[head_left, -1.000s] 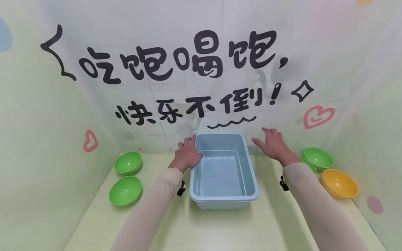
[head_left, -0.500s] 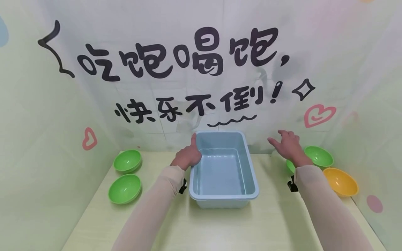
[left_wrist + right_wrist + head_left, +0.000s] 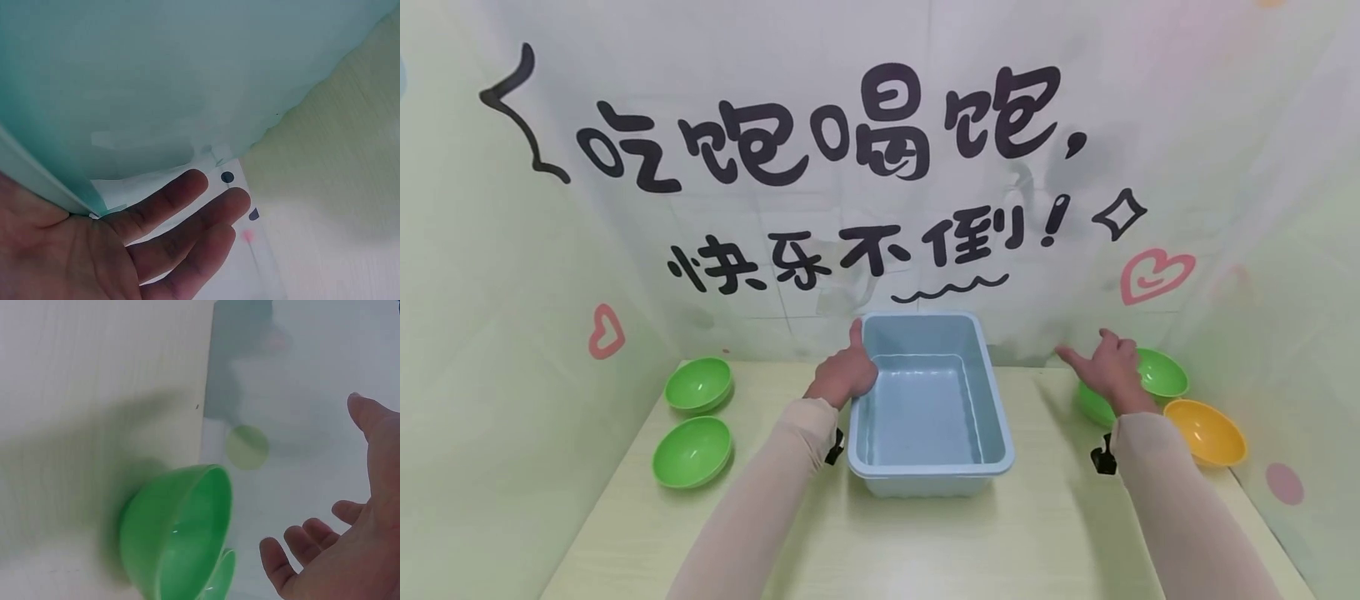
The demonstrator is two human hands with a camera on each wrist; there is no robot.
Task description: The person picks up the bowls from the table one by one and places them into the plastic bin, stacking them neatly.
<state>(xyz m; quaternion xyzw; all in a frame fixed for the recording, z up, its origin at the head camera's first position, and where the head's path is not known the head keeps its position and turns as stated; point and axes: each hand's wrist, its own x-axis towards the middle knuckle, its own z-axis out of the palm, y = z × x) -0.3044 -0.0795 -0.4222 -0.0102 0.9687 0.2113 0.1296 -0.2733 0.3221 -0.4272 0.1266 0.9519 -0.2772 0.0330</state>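
In the head view, a light blue plastic tub [image 3: 917, 417] stands in the middle of the table. My left hand [image 3: 846, 372] grips its left rim, with one finger extended forward along the edge. Seen from the left wrist, several fingers [image 3: 187, 219] bend loosely below the rim on the outside of the tub wall [image 3: 137, 75]; the thumb is hidden. On the right, my right hand [image 3: 1110, 368] hovers over a green bowl [image 3: 1096, 406], fingers spread and thumb pointing left. The right wrist view shows that bowl [image 3: 178, 531] beside the fingers, with a gap between.
Behind the right hand sits another green bowl [image 3: 1163, 373], and an orange bowl [image 3: 1206, 433] lies nearer the right edge. Two more green bowls, one far [image 3: 698, 384] and one nearer [image 3: 692, 452], rest on the left. A printed curtain [image 3: 820, 208] closes off the back.
My right hand has moved right, away from the tub, to above the green bowl. The left hand stays at the rim, but most of its fingers have dropped outside it.
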